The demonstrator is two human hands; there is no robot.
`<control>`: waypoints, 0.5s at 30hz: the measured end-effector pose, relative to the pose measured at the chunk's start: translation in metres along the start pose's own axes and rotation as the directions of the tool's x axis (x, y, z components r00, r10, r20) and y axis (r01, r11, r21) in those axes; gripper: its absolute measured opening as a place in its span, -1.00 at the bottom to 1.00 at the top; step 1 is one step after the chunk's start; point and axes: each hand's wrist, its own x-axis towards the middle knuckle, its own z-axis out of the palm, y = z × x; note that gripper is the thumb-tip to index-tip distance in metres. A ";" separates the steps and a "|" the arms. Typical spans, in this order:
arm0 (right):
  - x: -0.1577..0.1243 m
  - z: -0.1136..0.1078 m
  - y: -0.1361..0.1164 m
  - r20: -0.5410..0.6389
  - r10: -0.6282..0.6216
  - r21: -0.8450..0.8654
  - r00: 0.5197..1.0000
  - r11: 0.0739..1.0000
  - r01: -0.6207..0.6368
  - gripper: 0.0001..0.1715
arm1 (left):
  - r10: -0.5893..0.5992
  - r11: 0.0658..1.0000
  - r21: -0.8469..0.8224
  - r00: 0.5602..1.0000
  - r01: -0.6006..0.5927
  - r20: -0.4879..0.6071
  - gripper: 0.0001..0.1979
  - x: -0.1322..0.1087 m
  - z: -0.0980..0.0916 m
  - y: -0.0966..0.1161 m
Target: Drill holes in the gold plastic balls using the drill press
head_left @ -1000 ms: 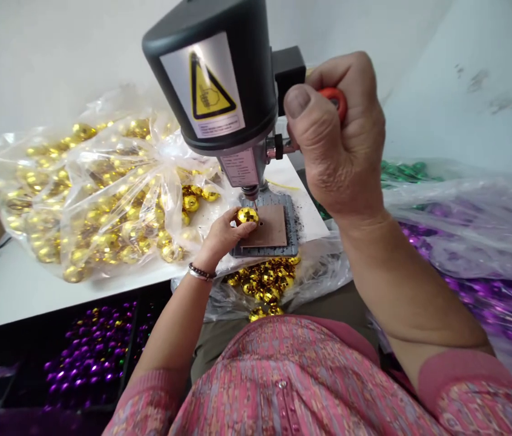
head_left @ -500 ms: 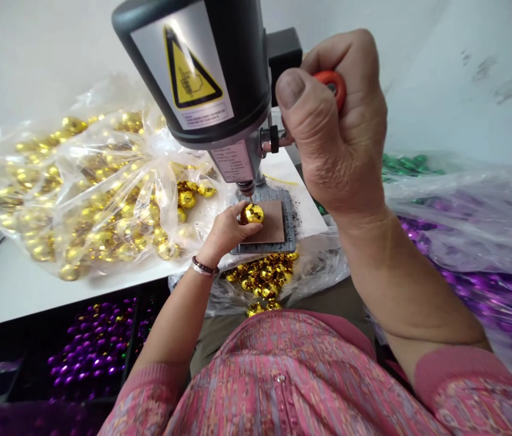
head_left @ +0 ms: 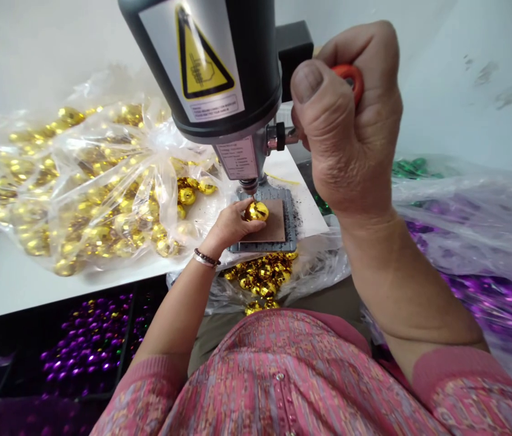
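I see left hand (head_left: 234, 224) pinching gold ball (head_left: 257, 211) below drill (head_left: 247, 79) | right hand (head_left: 351, 130) is closed around red knob (head_left: 358, 83) | bench (head_left: 6, 293) carries bagged balls (head_left: 97, 191)

Right grip (head_left: 351, 130) high, left grip (head_left: 232, 225) low

Right of the grey base (head_left: 289, 219), a hand could pass low over the white paper (head_left: 309, 212), with our right hand (head_left: 350, 121) higher on that side. Above the base, the drill head (head_left: 256, 79) bars us; left of it, our left hand (head_left: 231, 226) and the bag of gold balls (head_left: 111, 197) block.
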 end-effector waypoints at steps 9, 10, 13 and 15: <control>-0.015 -0.010 0.001 0.024 -0.030 -0.123 0.999 0.992 0.033 -0.74 | -0.040 0.993 -0.108 0.999 0.044 0.035 -0.22 0.000 0.003 0.003; -0.017 -0.012 0.001 0.020 -0.028 -0.137 0.999 0.990 0.031 -0.74 | -0.036 0.993 -0.114 0.999 0.040 0.034 -0.23 0.000 0.003 0.002; -0.024 -0.016 0.000 0.029 -0.006 -0.203 1.000 0.979 0.012 -0.74 | -0.035 0.990 -0.139 0.999 0.039 0.033 -0.23 0.000 0.005 0.000; -0.028 -0.018 -0.001 0.052 -0.007 -0.262 0.999 0.965 0.020 -0.76 | -0.027 0.988 -0.152 0.999 0.033 0.041 -0.25 0.000 0.006 -0.001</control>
